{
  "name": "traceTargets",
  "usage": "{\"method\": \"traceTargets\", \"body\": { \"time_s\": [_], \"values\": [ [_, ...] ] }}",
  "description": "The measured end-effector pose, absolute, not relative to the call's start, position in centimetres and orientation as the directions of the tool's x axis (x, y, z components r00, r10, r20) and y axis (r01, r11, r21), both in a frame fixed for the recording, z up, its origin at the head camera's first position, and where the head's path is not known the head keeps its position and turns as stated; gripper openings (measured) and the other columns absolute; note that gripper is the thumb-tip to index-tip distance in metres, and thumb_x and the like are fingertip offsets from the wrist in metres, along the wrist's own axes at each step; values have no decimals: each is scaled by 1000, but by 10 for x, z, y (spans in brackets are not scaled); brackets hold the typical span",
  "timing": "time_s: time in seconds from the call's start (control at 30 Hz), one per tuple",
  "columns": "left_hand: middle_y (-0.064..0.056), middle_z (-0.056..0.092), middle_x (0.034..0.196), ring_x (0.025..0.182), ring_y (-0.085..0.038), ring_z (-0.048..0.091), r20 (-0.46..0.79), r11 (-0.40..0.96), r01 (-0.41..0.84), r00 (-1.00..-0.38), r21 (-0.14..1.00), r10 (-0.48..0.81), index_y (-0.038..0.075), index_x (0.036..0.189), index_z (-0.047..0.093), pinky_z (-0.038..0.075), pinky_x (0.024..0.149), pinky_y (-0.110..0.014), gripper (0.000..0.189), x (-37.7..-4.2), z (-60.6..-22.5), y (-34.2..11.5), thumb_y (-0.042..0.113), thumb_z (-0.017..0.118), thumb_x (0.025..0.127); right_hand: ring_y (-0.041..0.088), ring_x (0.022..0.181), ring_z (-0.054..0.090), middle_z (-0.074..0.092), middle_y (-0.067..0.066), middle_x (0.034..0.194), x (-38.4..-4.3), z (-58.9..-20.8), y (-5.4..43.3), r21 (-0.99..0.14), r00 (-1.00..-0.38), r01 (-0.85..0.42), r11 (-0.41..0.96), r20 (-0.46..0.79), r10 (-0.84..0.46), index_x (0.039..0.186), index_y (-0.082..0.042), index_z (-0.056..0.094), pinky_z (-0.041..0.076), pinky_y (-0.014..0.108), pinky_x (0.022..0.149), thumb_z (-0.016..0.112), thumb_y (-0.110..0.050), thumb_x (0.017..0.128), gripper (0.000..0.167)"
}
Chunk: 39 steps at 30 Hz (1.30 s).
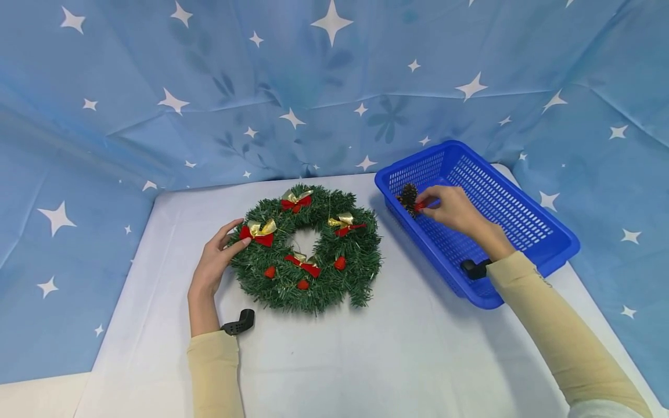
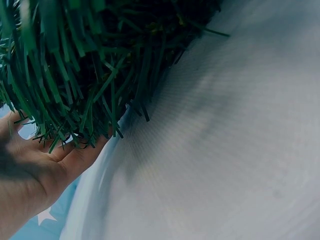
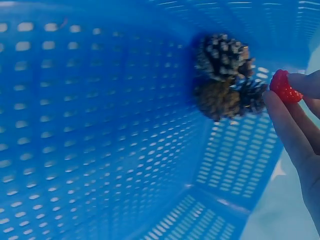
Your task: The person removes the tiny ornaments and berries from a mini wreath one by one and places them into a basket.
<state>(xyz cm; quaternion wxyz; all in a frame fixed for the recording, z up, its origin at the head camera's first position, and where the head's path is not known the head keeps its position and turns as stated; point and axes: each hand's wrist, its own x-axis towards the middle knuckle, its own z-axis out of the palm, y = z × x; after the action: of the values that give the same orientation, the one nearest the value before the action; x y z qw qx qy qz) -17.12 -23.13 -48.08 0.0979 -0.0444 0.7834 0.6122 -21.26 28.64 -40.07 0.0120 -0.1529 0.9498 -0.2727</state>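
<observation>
The person's hands are well apart, each busy with something different. The left hand (image 1: 216,258) holds the left edge of a green wreath (image 1: 360,255), thumb on top beside a red and gold bow (image 1: 259,233); in the left wrist view its fingers reach in under the greenery. The wreath lies on a white-covered table (image 1: 407,348), carrying four such bows around its ring and three red berries (image 1: 340,263) along its near part.

The right hand (image 1: 452,210) is inside a blue plastic basket (image 1: 502,203), to the right of the wreath, pinching a red strawberry (image 3: 284,87) with pale specks between thumb and fingers. Just beside the strawberry, a cluster of pine cones (image 3: 222,55) sits at one end of the basket.

A small dark mark shows on the cuff of the right sleeve (image 1: 543,325), too small to read. The blue cloth (image 1: 324,75) behind is printed with white stars and faint leaves. A black wrist camera (image 1: 240,323) shows at the left sleeve.
</observation>
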Motion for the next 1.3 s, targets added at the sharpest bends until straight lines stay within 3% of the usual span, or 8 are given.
{"method": "traceTargets", "body": {
  "time_s": [0.5,0.77,1.03,1.3],
  "values": [
    [-8,7,173,160,-35,5,-214,239,-194,-975,951,58,29,162,36,14,121,-71,69,-173,-482,-236,36,68,100,36,91,71,75,20,98,-222,-417,295,-464,-951,-278,841,8,-310,101,3,73,57,52,82,74,-1,89,12],
    [-7,8,173,160,-34,6,-210,236,-191,-976,953,55,30,161,37,14,122,-70,70,-173,-480,-236,38,70,99,33,86,73,76,16,89,-227,-428,296,-415,-937,-316,853,-4,-349,92,0,74,53,55,90,77,-3,86,7],
    [-10,9,173,160,-36,6,-218,242,-199,-974,950,53,29,161,37,14,121,-71,70,-175,-481,-237,37,69,100,31,82,72,76,14,86,-229,-435,299,-372,-924,-353,859,-9,-383,91,0,75,55,53,85,78,-1,84,8],
    [-10,9,173,160,-35,6,-233,230,-215,-971,949,55,26,162,36,15,121,-71,68,-174,-481,-234,32,68,101,32,79,72,75,19,85,-230,-441,295,-404,-927,-335,851,-20,-374,90,5,74,60,48,76,74,6,84,6]
  ]
}}
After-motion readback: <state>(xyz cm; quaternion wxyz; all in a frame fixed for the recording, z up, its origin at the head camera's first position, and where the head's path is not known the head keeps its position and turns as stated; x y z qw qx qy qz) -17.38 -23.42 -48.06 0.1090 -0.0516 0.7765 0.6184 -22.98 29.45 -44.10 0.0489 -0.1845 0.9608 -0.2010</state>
